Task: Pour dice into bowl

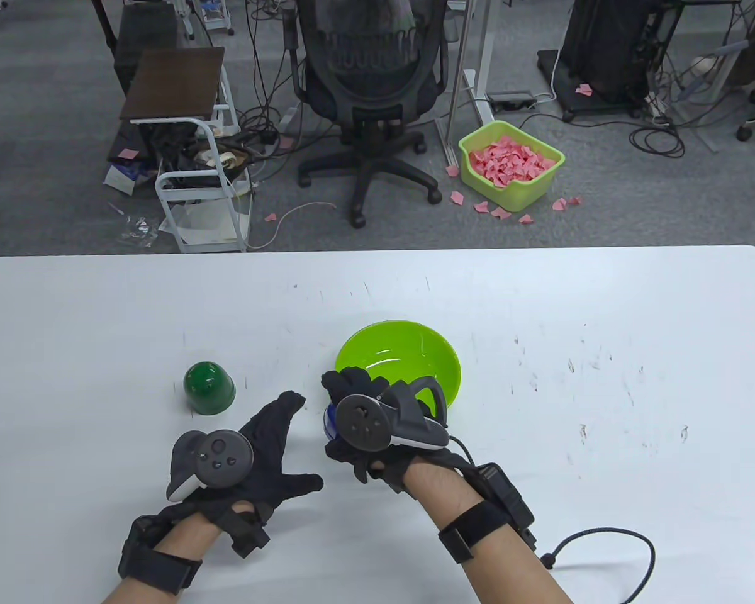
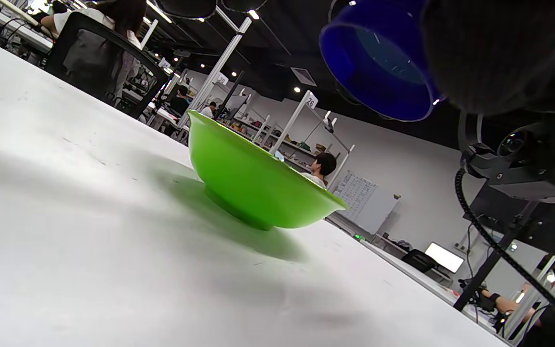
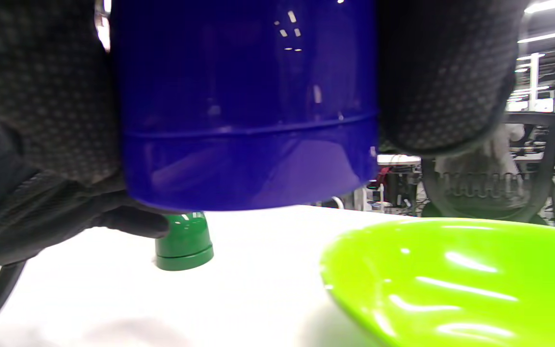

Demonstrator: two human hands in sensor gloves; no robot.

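Note:
My right hand (image 1: 358,415) grips a blue cup (image 3: 248,111) and holds it above the table at the near left rim of the lime green bowl (image 1: 409,358). In the left wrist view the blue cup (image 2: 378,62) hangs in the air with its mouth tilted toward the bowl (image 2: 253,183). No dice show in any view. My left hand (image 1: 258,453) lies open and flat on the table, just left of the right hand, and holds nothing. A dark green cup (image 1: 209,387) stands upside down on the table to the left, and it shows behind the blue cup in the right wrist view (image 3: 183,243).
The white table (image 1: 604,327) stretches wide to the right and to the far side of the bowl. A black cable (image 1: 610,553) loops from my right wrist over the near right of the table. Beyond the far edge is floor with an office chair (image 1: 368,75).

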